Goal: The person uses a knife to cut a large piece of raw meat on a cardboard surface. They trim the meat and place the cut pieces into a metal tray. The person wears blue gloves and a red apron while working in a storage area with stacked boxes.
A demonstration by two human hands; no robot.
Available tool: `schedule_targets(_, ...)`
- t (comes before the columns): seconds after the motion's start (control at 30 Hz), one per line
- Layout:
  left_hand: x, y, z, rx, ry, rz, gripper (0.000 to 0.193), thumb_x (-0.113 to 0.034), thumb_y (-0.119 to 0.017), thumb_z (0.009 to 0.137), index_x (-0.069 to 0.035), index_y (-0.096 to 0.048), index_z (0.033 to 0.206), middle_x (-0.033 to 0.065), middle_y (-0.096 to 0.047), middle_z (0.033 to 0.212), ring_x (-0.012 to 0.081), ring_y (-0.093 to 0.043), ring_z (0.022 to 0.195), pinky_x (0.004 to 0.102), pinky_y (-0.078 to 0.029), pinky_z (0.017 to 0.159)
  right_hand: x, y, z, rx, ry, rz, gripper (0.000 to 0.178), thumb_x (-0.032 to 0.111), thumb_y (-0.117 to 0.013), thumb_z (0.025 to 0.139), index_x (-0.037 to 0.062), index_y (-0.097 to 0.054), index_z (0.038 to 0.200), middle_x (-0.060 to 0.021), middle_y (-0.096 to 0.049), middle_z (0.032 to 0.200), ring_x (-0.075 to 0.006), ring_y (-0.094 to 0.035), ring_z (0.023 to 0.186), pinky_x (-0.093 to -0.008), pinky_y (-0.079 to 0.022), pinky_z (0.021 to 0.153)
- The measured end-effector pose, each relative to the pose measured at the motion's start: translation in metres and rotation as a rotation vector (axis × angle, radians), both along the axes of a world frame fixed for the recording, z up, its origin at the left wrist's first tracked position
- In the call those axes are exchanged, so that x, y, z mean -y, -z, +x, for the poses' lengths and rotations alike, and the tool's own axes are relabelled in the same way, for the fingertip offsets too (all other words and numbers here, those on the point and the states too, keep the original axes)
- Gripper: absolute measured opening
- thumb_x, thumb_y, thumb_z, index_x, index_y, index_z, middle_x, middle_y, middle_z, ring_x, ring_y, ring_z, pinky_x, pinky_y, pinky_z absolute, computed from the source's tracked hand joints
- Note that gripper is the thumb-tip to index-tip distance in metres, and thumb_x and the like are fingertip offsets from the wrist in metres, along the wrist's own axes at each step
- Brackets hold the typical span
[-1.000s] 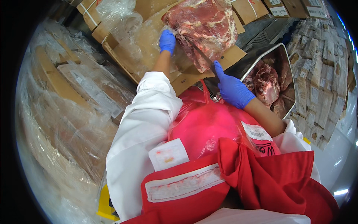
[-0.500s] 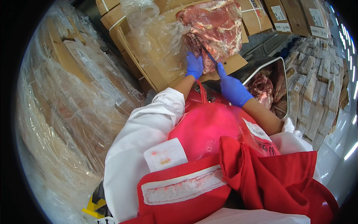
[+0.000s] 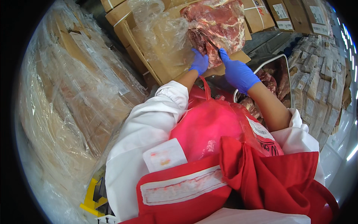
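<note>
A large slab of raw meat (image 3: 220,22) lies on an opened cardboard box (image 3: 143,61) with clear plastic film (image 3: 160,33) at its left. My right hand (image 3: 240,72), in a blue glove, is closed round a knife (image 3: 211,42), its index finger stretched along the back. The dark blade points away and to the left, with its tip in the meat's fold. My left hand (image 3: 200,62), gloved too, grips the slab's near left edge. Its thumb shows; the other fingers are partly hidden by the meat.
To the right, a metal tub (image 3: 286,76) holds several pieces of meat (image 3: 269,83). Film-wrapped cartons (image 3: 74,93) stand at the left, more stacked cartons (image 3: 317,74) at the right. Strapped boxes (image 3: 257,15) line the back. My red apron (image 3: 209,130) fills the near middle.
The right hand and knife have moved away from me, the blade sinking further into the meat. My left hand has shifted slightly along the near edge. The whole view has drifted a little.
</note>
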State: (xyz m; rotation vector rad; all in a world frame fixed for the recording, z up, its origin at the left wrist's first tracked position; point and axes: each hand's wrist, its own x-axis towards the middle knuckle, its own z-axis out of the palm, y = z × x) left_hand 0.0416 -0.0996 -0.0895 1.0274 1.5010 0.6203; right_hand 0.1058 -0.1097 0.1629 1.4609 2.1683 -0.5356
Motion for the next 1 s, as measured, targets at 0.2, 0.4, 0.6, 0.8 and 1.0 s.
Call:
schedule_targets(0.2,-0.001,0.039,0.014,-0.212,-0.045,0.117,0.083,-0.037,-0.039,0.09,0.008,0.015,0.136,0.0351,-0.038,0.128,0.0433,-0.043,0.117,0.0425,-0.033,0.1,0.029,0.05,0.004,-0.01,0.046,0.036,0.074,0.005,-0.047,0.077,0.0009,-0.01,0.142,-0.0248,-0.061,0.085,-0.0393,-0.061,0.073,-0.0471,-0.048,0.067)
schedule_targets(0.4,0.015,0.048,0.009,0.021,-0.077,0.138,0.083,-0.039,-0.033,0.093,0.003,0.026,0.133,0.0351,-0.053,0.109,0.0446,-0.055,0.099,0.0447,-0.041,0.089,0.041,0.071,0.008,0.009,0.03,0.113,0.071,0.004,-0.045,0.079,0.0024,-0.011,0.142,-0.0238,-0.06,0.078,-0.0368,-0.061,0.068,-0.0465,-0.05,0.059)
schedule_targets(0.6,0.011,0.023,0.003,-0.069,0.049,0.058,0.081,-0.039,-0.032,0.092,0.007,0.02,0.134,0.0354,-0.048,0.111,0.0445,-0.05,0.101,0.0445,-0.038,0.09,0.033,0.065,0.017,-0.003,-0.044,0.154,0.072,0.005,-0.047,0.079,0.0027,-0.012,0.142,-0.024,-0.061,0.081,-0.0375,-0.061,0.071,-0.047,-0.049,0.063)
schedule_targets(0.8,0.006,-0.005,0.001,0.22,-0.115,0.079,0.081,-0.035,-0.039,0.089,0.018,0.005,0.132,0.0371,-0.007,0.141,0.0444,-0.008,0.134,0.0396,-0.01,0.111,-0.057,-0.021,-0.038,0.265,-0.237,-0.065,0.065,0.006,-0.051,0.078,0.0045,-0.023,0.137,-0.0222,-0.062,0.085,-0.0367,-0.063,0.076,-0.0448,-0.049,0.065)
schedule_targets(1.0,0.0,0.031,0.019,-0.194,-0.11,0.108,0.082,-0.043,-0.033,0.09,0.008,0.013,0.136,0.0363,-0.041,0.121,0.0446,-0.044,0.109,0.0434,-0.034,0.096,-0.106,-0.056,-0.115,0.64,-0.518,-0.261,0.041,0.006,-0.055,0.075,0.0026,-0.053,0.115,-0.0193,-0.064,0.089,-0.032,-0.064,0.074,-0.0407,-0.051,0.061)
